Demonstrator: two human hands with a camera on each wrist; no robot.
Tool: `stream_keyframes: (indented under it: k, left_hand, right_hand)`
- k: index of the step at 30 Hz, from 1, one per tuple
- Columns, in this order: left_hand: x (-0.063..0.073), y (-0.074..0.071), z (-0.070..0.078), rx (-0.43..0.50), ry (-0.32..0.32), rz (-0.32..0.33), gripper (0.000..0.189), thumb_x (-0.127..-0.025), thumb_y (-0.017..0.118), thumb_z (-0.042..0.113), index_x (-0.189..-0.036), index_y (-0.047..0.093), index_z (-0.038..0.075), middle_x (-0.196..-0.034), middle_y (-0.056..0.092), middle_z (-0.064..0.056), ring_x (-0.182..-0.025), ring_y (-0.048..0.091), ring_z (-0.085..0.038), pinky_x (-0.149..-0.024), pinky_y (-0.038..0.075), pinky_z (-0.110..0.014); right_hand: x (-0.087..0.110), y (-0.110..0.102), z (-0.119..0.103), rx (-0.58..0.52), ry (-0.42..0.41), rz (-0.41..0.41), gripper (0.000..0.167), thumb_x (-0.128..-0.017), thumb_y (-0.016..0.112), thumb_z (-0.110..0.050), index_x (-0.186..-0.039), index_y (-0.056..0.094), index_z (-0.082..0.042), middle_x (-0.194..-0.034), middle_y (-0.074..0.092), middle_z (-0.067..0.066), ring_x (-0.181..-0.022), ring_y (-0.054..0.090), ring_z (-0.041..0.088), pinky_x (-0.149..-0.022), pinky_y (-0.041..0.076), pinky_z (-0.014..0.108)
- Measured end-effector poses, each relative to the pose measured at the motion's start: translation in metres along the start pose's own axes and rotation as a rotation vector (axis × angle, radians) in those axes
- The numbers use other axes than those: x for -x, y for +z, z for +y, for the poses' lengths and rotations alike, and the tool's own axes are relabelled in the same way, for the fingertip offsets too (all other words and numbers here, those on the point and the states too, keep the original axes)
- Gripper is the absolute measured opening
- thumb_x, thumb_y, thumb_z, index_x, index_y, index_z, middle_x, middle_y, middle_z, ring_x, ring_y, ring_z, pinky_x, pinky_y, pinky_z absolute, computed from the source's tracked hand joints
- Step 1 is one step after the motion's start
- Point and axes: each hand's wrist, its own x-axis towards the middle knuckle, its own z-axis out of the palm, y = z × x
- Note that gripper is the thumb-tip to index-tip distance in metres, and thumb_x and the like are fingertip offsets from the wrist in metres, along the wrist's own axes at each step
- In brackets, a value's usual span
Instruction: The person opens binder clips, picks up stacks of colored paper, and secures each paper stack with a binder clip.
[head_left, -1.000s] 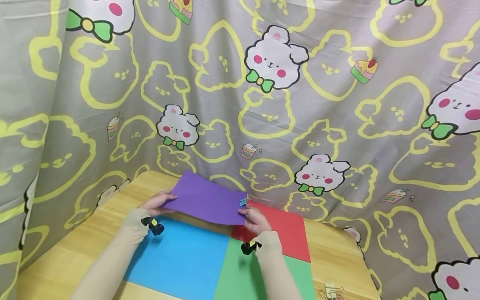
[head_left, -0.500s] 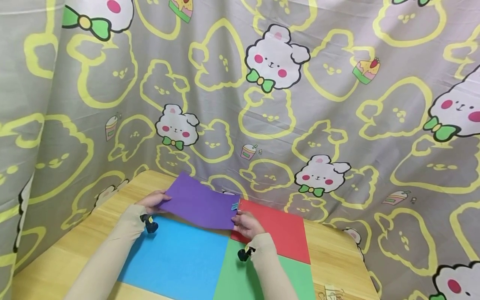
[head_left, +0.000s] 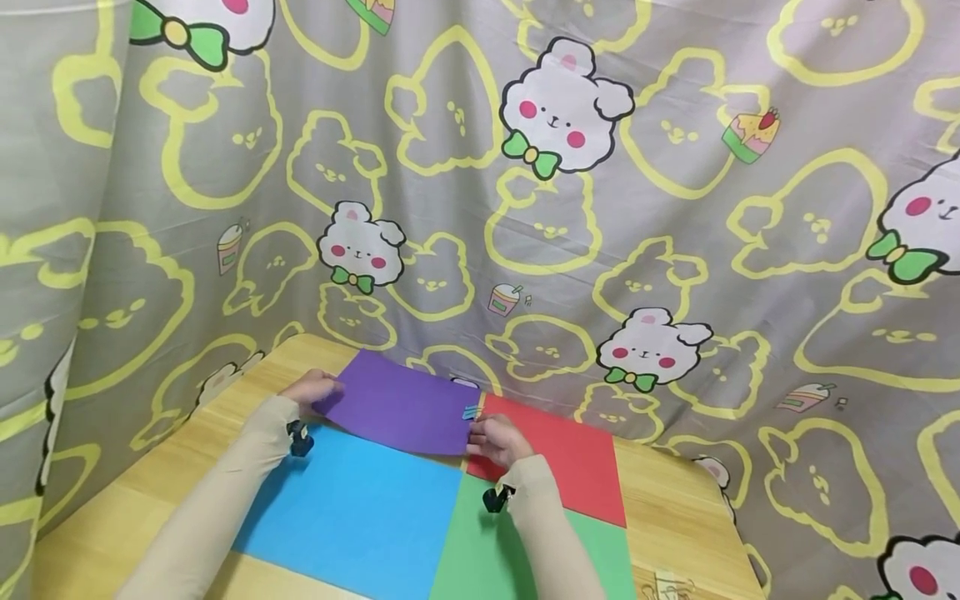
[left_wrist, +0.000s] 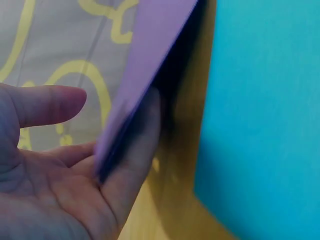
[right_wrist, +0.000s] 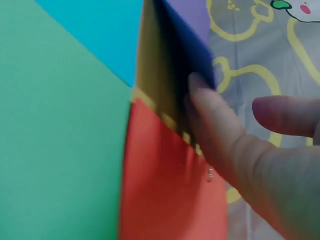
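Observation:
A purple sheet (head_left: 405, 404) sits low over the back left of the table, its near edge bowed up. At its left end is my left hand (head_left: 311, 390); the left wrist view shows the fingers (left_wrist: 135, 160) under the edge and the thumb held off it. My right hand (head_left: 501, 440) is at the right end, fingers (right_wrist: 215, 107) touching the sheet's underside, thumb apart. Small teal clips (head_left: 472, 412) show near the sheet's right edge. In front lies a blue sheet (head_left: 352, 508); a red sheet (head_left: 562, 458) and a green sheet (head_left: 480, 542) lie to the right.
The wooden table (head_left: 667, 500) has a small pile of wire-like clips (head_left: 667, 586) at its front right. A patterned curtain (head_left: 450, 208) hangs close behind the table and on both sides. Strips of wood show between the purple sheet and its neighbours.
The purple sheet has come down and somewhat left, flattening toward the table behind the blue sheet. Both hands moved with it, and their hold has loosened.

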Motion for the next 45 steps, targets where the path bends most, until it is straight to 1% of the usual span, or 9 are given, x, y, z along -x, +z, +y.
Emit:
stream_keyframes:
  k: [3, 9, 14, 18, 21, 24, 25, 32, 45]
  left_hand:
    - [0.003, -0.004, 0.004, -0.040, -0.007, -0.014, 0.050, -0.107, 0.044, 0.014, -0.143, 0.042, -0.020, -0.149, 0.040, -0.038, -0.136, 0.047, -0.048, -0.114, 0.046, -0.061]
    - [0.007, -0.008, 0.011, -0.126, 0.000, -0.061, 0.060, -0.109, 0.040, 0.017, -0.151, 0.024, -0.023, -0.158, 0.026, -0.044, -0.147, 0.031, -0.059, -0.118, 0.039, -0.062]
    - [0.008, -0.006, 0.010, -0.129, 0.005, -0.061, 0.061, -0.110, 0.039, 0.019, -0.153, 0.021, -0.021, -0.157, 0.031, -0.042, -0.146, 0.037, -0.055, -0.119, 0.041, -0.059]
    - [0.013, -0.005, 0.013, -0.119, 0.013, -0.044, 0.059, -0.110, 0.040, 0.020, -0.154, 0.024, -0.016, -0.157, 0.032, -0.039, -0.143, 0.042, -0.052, -0.115, 0.046, -0.057]
    - [0.021, -0.003, 0.019, -0.122, 0.035, -0.026, 0.060, -0.110, 0.041, 0.022, -0.156, 0.024, -0.013, -0.158, 0.032, -0.039, -0.140, 0.043, -0.052, -0.113, 0.046, -0.058]
    - [0.027, -0.001, 0.026, -0.158, 0.077, -0.020, 0.060, -0.110, 0.041, 0.023, -0.156, 0.024, -0.013, -0.157, 0.032, -0.040, -0.141, 0.042, -0.055, -0.115, 0.044, -0.060]
    - [0.028, -0.001, 0.027, -0.173, 0.092, -0.017, 0.060, -0.111, 0.041, 0.023, -0.156, 0.024, -0.013, -0.157, 0.033, -0.040, -0.142, 0.041, -0.056, -0.116, 0.043, -0.061]
    - [0.033, -0.006, 0.030, -0.245, 0.139, -0.013, 0.059, -0.111, 0.043, 0.023, -0.155, 0.027, -0.013, -0.155, 0.035, -0.041, -0.141, 0.042, -0.056, -0.113, 0.046, -0.061]
    - [0.068, -0.020, 0.021, -0.632, 0.108, 0.037, 0.068, -0.108, 0.048, 0.032, -0.146, 0.033, -0.023, -0.140, 0.048, -0.044, -0.123, 0.056, -0.054, -0.105, 0.047, -0.064]
  right_hand:
    - [0.003, -0.002, -0.008, -0.005, -0.011, -0.009, 0.005, -0.106, 0.038, 0.003, -0.108, 0.043, 0.003, -0.075, 0.040, 0.001, -0.067, 0.039, 0.009, -0.075, 0.056, 0.028]
    - [0.008, -0.005, -0.012, -0.023, 0.007, -0.015, 0.023, -0.109, 0.036, -0.002, -0.087, 0.038, -0.009, -0.068, 0.028, -0.003, -0.058, 0.029, 0.008, -0.074, 0.052, 0.028]
    - [0.009, -0.006, -0.010, -0.052, 0.018, 0.001, 0.016, -0.110, 0.037, -0.008, -0.095, 0.042, -0.006, -0.067, 0.026, -0.002, -0.055, 0.027, 0.010, -0.072, 0.048, 0.028]
    - [0.010, -0.004, -0.013, -0.052, 0.031, 0.075, 0.024, -0.109, 0.045, -0.012, -0.125, 0.048, 0.005, -0.076, 0.035, 0.009, -0.066, 0.036, 0.018, -0.082, 0.049, 0.035]
    - [0.015, -0.002, -0.018, -0.023, 0.029, 0.154, 0.051, -0.107, 0.052, -0.016, -0.149, 0.036, 0.008, -0.115, 0.052, 0.032, -0.093, 0.052, 0.035, -0.103, 0.051, 0.054]
    - [0.023, -0.003, -0.025, 0.013, 0.019, 0.209, 0.063, -0.106, 0.055, -0.021, -0.158, 0.029, 0.004, -0.162, 0.028, 0.034, -0.136, 0.044, 0.053, -0.115, 0.038, 0.070]
    - [0.025, -0.004, -0.026, 0.022, 0.016, 0.220, 0.062, -0.106, 0.054, -0.022, -0.158, 0.031, 0.002, -0.162, 0.028, 0.032, -0.127, 0.048, 0.052, -0.117, 0.038, 0.068]
    - [0.051, -0.011, -0.035, 0.017, -0.111, 0.278, 0.058, -0.108, 0.051, -0.021, -0.158, 0.034, 0.000, -0.168, 0.026, 0.023, -0.153, 0.022, 0.052, -0.124, 0.025, 0.068]
    - [0.125, -0.064, -0.040, 0.387, -0.300, 0.429, 0.044, -0.106, 0.059, -0.026, -0.142, 0.058, -0.001, -0.145, 0.058, 0.022, -0.136, 0.054, 0.036, -0.114, 0.045, 0.054]
